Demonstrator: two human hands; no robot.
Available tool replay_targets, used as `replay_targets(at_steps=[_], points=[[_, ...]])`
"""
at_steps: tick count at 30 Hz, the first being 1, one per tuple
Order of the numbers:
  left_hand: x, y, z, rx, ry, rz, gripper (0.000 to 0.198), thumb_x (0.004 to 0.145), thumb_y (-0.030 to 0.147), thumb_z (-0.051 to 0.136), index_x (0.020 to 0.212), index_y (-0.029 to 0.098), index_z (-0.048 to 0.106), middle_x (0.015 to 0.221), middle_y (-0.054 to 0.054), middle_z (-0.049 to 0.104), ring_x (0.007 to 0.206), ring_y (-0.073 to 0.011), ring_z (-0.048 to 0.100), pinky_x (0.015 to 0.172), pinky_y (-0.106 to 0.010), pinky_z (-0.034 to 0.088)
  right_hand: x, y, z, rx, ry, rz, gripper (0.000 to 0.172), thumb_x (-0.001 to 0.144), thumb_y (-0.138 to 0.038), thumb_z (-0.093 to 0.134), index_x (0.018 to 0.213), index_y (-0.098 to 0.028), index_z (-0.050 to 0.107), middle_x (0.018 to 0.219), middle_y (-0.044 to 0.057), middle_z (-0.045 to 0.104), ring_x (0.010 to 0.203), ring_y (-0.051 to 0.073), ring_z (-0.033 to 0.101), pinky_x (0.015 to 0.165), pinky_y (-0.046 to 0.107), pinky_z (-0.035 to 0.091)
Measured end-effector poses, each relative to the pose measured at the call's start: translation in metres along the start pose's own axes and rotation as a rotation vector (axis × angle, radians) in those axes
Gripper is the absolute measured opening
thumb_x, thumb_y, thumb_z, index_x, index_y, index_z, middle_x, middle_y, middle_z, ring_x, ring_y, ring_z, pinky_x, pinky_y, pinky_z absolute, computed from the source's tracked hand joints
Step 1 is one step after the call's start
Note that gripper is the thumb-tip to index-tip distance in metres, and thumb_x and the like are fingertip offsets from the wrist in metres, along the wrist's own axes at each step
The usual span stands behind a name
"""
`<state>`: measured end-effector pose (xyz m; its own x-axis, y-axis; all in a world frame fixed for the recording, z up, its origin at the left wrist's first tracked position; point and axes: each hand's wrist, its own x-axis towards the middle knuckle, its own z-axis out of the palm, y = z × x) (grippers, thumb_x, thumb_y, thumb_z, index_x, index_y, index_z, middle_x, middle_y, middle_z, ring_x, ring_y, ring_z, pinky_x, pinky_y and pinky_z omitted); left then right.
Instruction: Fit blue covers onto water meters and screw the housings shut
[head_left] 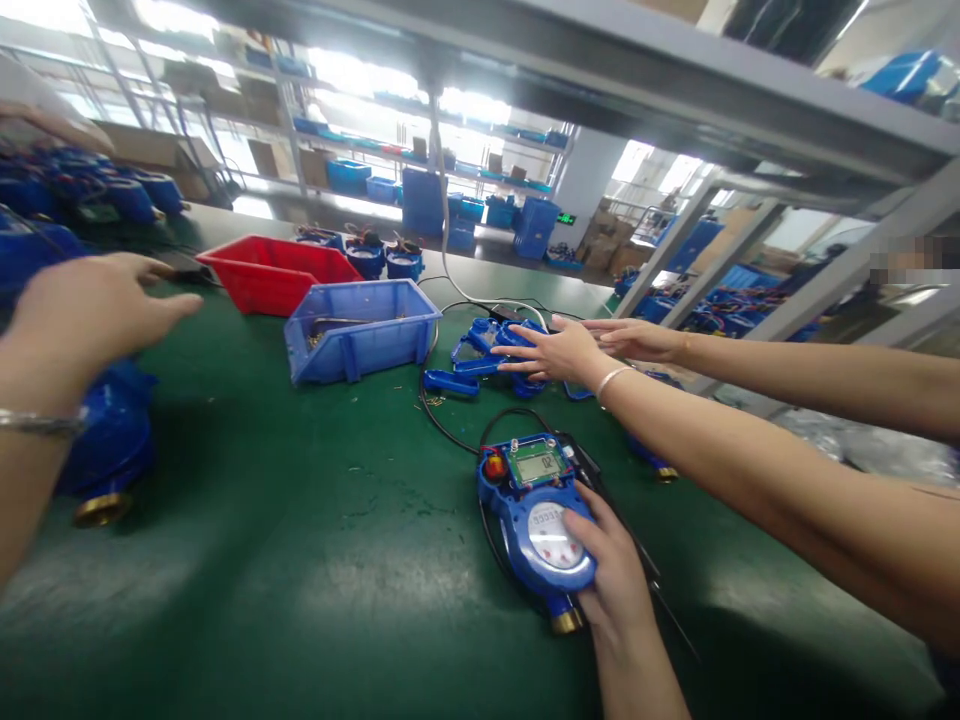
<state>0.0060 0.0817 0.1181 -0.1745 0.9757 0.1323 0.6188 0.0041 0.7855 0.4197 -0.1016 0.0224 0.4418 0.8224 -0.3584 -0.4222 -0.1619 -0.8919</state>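
My right hand (615, 550) grips a blue water meter (517, 540) by its right side. The meter has a white dial, a brass threaded end and an exposed circuit board (536, 462) with a lit display. My left hand (101, 305), wearing a metal band at the wrist, is raised at the left with thumb and fingers apart. Its fingertips point at a dark object (196, 275) beside the red bin; contact cannot be made out. Below that hand another blue meter (112, 430) with a brass end rests on the green table (300, 580).
From the right, another person's two hands (559, 350) extend over blue plastic covers (480, 345). A red bin (277, 270) and a blue bin (367, 330) stand mid-table. Black cables (450, 435) run behind the held meter. More meters (405, 260) stand at the back; a metal frame (667, 250) rises right.
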Motion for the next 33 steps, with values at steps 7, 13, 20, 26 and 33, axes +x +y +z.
replay_targets(at_steps=[7,13,20,26,33], points=[[-0.120,0.023,0.107,-0.201,-0.321,-0.018,0.070,0.061,0.061,0.057,0.119,0.021,0.050,0.121,-0.007,0.060,0.113,-0.0258,0.055,0.097,-0.037,0.044,-0.024,0.015,0.030,0.059,-0.110,0.113,0.073,0.053,-0.023,0.079,0.118,-0.013,0.048,0.097,0.011,0.067,0.079,0.027,0.067,0.066,0.034,0.054],[-0.162,0.010,0.150,-0.563,-0.610,-0.052,0.080,0.056,0.057,0.070,0.123,0.026,0.042,0.132,-0.009,0.052,0.122,-0.0289,0.048,0.099,-0.035,0.043,-0.044,0.036,0.069,0.130,-0.210,0.178,0.070,0.059,-0.022,0.074,0.121,-0.013,0.043,0.095,0.010,0.067,0.081,0.026,0.066,0.072,0.035,0.053],[-0.168,-0.004,0.145,-0.652,-0.593,-0.141,0.071,0.055,0.042,0.078,0.113,0.026,0.041,0.112,-0.007,0.063,0.106,-0.0296,0.059,0.092,-0.038,0.048,-0.063,0.063,0.083,0.022,-0.260,0.189,0.069,0.061,-0.033,0.074,0.119,-0.020,0.039,0.095,0.006,0.064,0.082,0.023,0.064,0.072,0.033,0.051],[-0.171,0.001,0.134,-0.707,-0.643,-0.226,0.071,0.057,0.038,0.077,0.112,0.020,0.035,0.103,-0.007,0.064,0.099,-0.0275,0.061,0.088,-0.038,0.047,-0.002,0.031,0.078,-0.914,-0.365,-0.314,0.045,0.090,-0.049,0.028,0.083,-0.014,0.056,0.080,0.009,0.062,0.077,0.021,0.061,0.071,0.033,0.051],[-0.168,-0.011,0.137,-0.793,-0.722,-0.174,0.075,0.056,0.036,0.079,0.113,0.021,0.033,0.109,-0.009,0.060,0.102,-0.0293,0.060,0.087,-0.041,0.048,0.113,0.011,0.134,-1.311,-0.202,-0.644,0.040,0.076,-0.015,0.062,0.115,-0.015,0.052,0.124,0.012,0.045,0.103,0.024,0.052,0.092,0.041,0.041]])
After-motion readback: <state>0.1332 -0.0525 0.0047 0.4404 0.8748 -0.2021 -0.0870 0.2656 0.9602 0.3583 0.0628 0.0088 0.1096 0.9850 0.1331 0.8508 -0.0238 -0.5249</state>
